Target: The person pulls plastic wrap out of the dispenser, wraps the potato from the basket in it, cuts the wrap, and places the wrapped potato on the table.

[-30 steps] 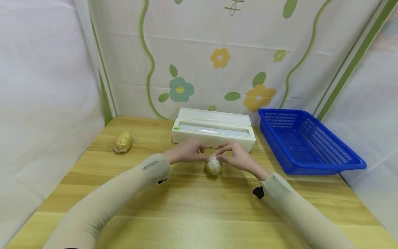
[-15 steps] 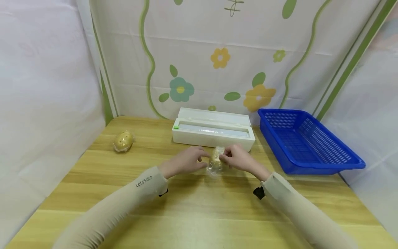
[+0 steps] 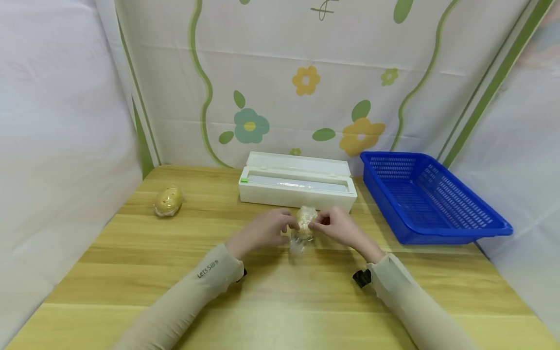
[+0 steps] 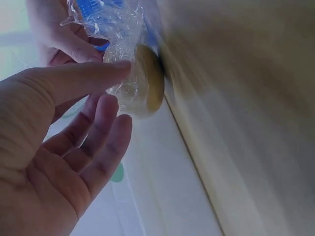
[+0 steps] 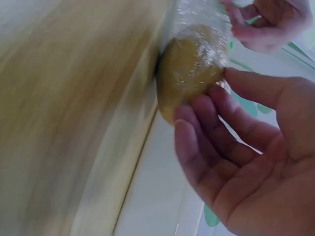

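A yellowish potato (image 3: 306,223) in clear plastic wrap lies on the table between both hands, just in front of the white box. Loose plastic wrap (image 3: 297,247) trails from its near side. My right hand (image 3: 338,227) pinches the wrap at the potato's right side between thumb and forefinger, its other fingers curved behind, as the right wrist view shows. From the left, my left hand (image 3: 270,228) reaches in with bent fingers. Its thumb and forefinger stand slightly apart at the edge of the wrap, and its thumb tip overlaps the wrapped potato (image 4: 147,81) in the left wrist view.
Behind the hands stands a white plastic wrap dispenser (image 3: 297,194), lid raised, a roll inside. A blue perforated basket (image 3: 395,214) sits at the right. Another wrapped potato (image 3: 168,201) lies far left on the wooden table (image 3: 280,301). Printed cloth encloses the back and sides.
The potato has been turned, so its bunched wrap now trails toward the front instead of standing up. My left hand let go of the wrap, drew back, then came close again; the right still pinches.
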